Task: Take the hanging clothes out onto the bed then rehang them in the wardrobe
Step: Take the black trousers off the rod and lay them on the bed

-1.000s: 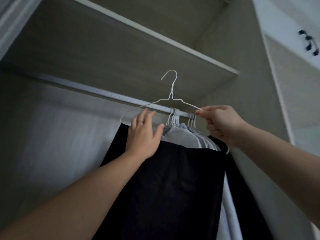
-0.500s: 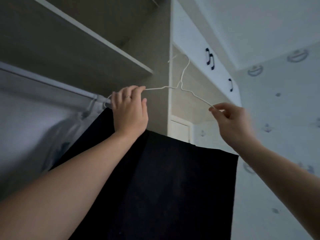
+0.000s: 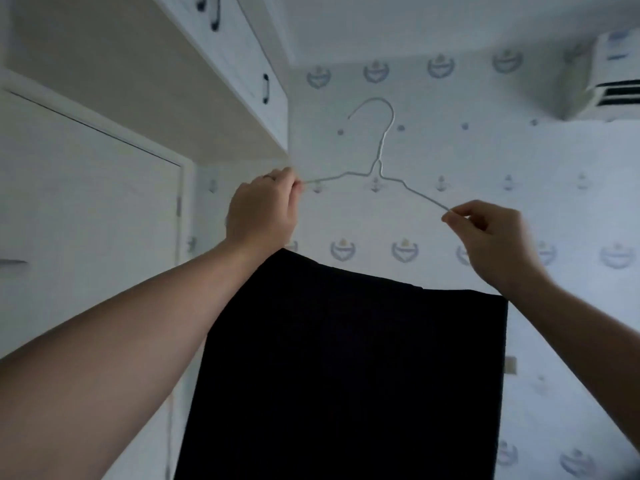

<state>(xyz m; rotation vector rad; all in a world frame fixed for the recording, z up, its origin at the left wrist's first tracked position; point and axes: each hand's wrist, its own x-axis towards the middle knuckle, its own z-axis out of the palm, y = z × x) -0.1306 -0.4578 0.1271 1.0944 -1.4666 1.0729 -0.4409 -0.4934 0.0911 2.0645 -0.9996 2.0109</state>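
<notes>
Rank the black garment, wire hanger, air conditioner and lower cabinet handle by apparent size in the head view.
1. black garment, by far the largest.
2. wire hanger, wide in span though thin.
3. air conditioner; cut off by the frame edge and farther away, so its place against the hanger is unsure.
4. lower cabinet handle, smallest.

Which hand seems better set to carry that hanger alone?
Probably the left hand: its fingers curl round the hanger end in a fist, while the right hand only pinches the other tip.
</notes>
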